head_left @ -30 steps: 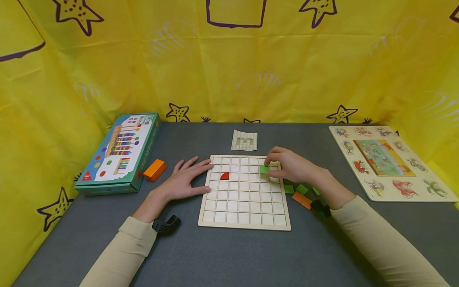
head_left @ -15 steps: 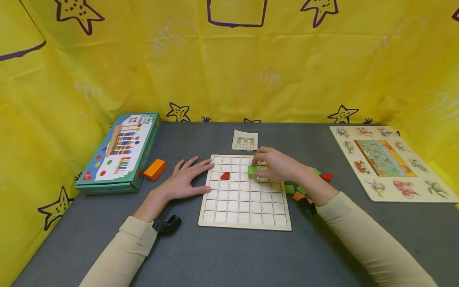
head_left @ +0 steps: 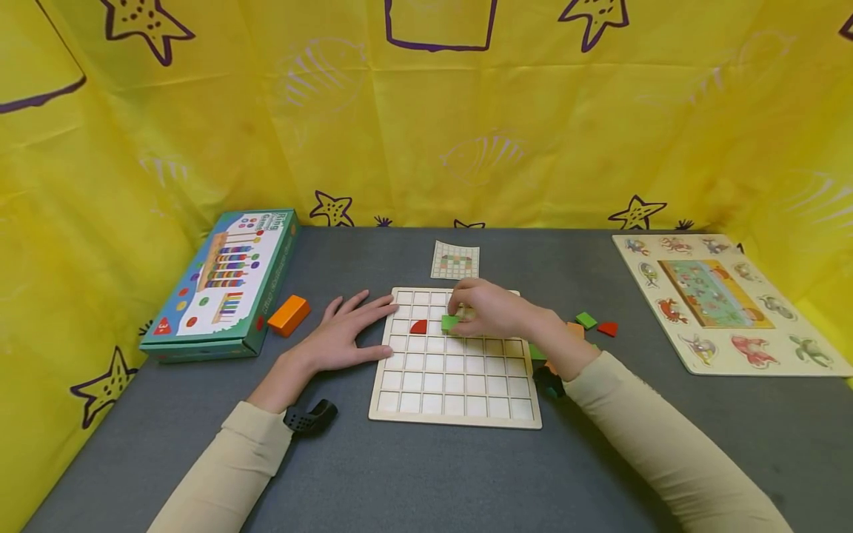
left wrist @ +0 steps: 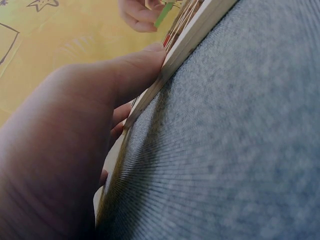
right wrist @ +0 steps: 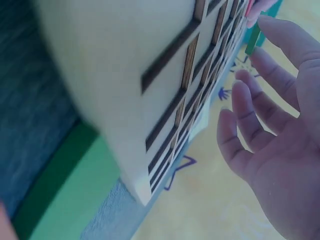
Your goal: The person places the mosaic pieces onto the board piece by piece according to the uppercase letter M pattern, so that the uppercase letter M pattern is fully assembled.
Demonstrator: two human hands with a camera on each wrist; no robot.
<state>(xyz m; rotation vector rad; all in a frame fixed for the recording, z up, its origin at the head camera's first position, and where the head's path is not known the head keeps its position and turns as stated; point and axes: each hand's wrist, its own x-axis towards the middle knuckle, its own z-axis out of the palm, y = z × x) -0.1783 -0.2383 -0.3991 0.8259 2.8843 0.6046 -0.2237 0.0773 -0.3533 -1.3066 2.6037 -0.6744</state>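
A pale wooden grid board point(head_left: 453, 414) lies in the middle of the table in the head view. A red quarter-circle piece point(head_left: 418, 326) sits in one of its upper-left squares. My right hand point(head_left: 496, 309) pinches a green square tile point(head_left: 449, 323) between thumb and index finger, over the board a little right of the red piece. The right wrist view also shows the green tile point(right wrist: 253, 39) at those fingertips, the other fingers loosely bent. With fingers spread, my left hand point(head_left: 340, 342) rests at the board's left edge; its thumb point(left wrist: 142, 65) touches the rim in the left wrist view.
Behind the board lies a small pattern card point(head_left: 455, 260). Loose pieces, including a green tile point(head_left: 586, 320) and a red piece point(head_left: 608, 329), lie right of it, some behind my forearm. An orange block point(head_left: 289, 316) and a game box point(head_left: 220, 281) stand left; a picture puzzle point(head_left: 786, 348) lies right.
My right hand has moved left across the board with the green tile, from its right side to near the red piece. The left hand has stayed in place.
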